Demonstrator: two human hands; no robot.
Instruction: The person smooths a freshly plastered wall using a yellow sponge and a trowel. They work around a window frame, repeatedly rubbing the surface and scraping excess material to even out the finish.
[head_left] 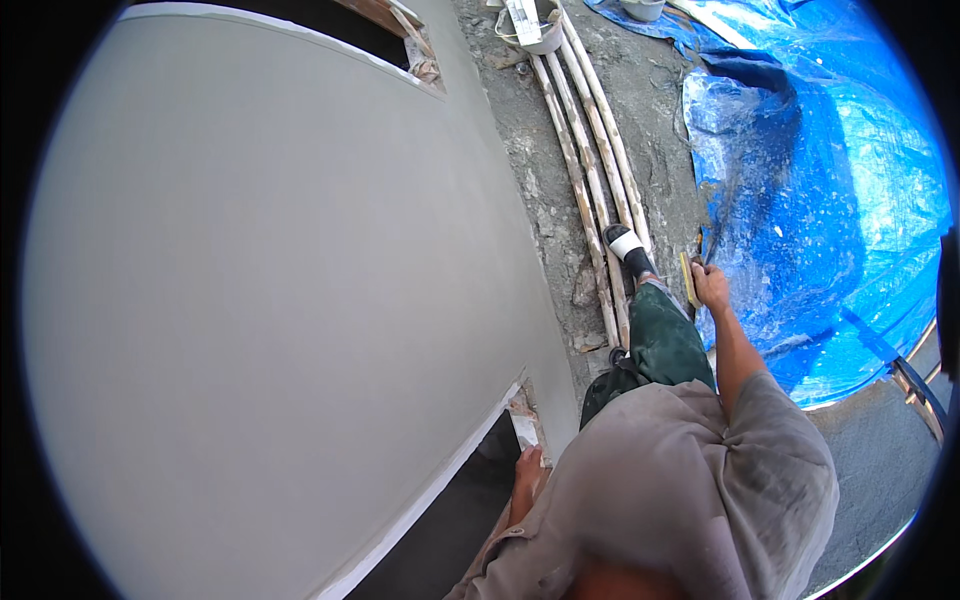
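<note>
My right hand (710, 286) is closed round the handle of a plastering float (689, 279) with a thin yellowish face, held out to my right beside my leg. The float is seen edge-on and is apart from the wall. My left hand (527, 468) grips the rough edge (535, 425) of an opening in the wall; part of its fingers is hidden. A broad, smooth grey plastered wall (270, 270) stands to my left.
I stand on several plaster-spotted poles (590, 150) laid side by side. A bucket (541, 32) with a whitish flat piece sits at their far end. A blue tarp (800, 220) covers the right side. Another dark opening (340, 25) cuts the wall's far end.
</note>
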